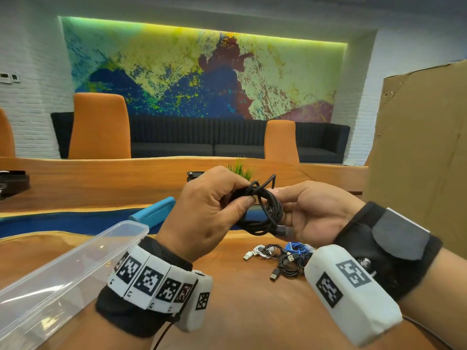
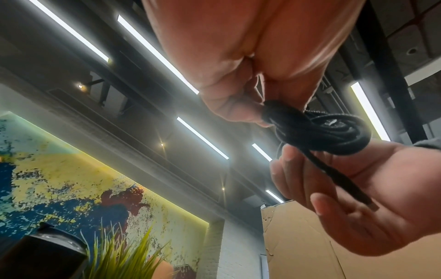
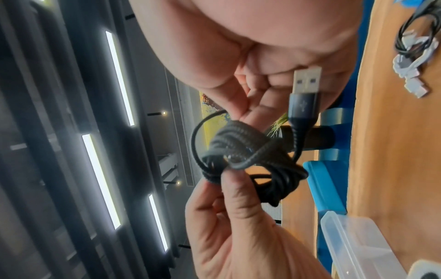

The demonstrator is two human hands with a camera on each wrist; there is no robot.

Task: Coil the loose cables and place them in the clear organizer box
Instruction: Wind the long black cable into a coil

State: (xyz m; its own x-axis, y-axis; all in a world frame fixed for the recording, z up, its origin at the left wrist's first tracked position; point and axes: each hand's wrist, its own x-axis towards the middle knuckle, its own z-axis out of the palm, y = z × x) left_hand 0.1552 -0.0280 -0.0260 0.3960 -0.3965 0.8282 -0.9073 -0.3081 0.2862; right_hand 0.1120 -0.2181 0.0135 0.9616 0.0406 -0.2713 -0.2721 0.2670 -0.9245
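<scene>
Above the wooden table [image 1: 240, 311], my left hand [image 1: 242, 198] pinches a coiled black braided cable [image 1: 262, 210] between thumb and fingers. In the left wrist view, the left hand [image 2: 250, 115] grips one side of the coil [image 2: 322, 132]. My right hand [image 1: 288, 198] meets the coil from the right with loosely bent fingers. The cable's USB plug [image 3: 305, 88] lies across its palm. The clear organizer box [image 1: 63, 269] lies open at the left. A pile of loose black, white and blue cables [image 1: 283, 258] lies on the table below my hands.
A blue lid-like piece [image 1: 154, 210] lies behind the box. Tall cardboard [image 1: 417, 147] stands at the right. A small green plant [image 1: 240, 168] and a dark object [image 1: 12, 183] sit farther back. Orange chairs line the table's far side.
</scene>
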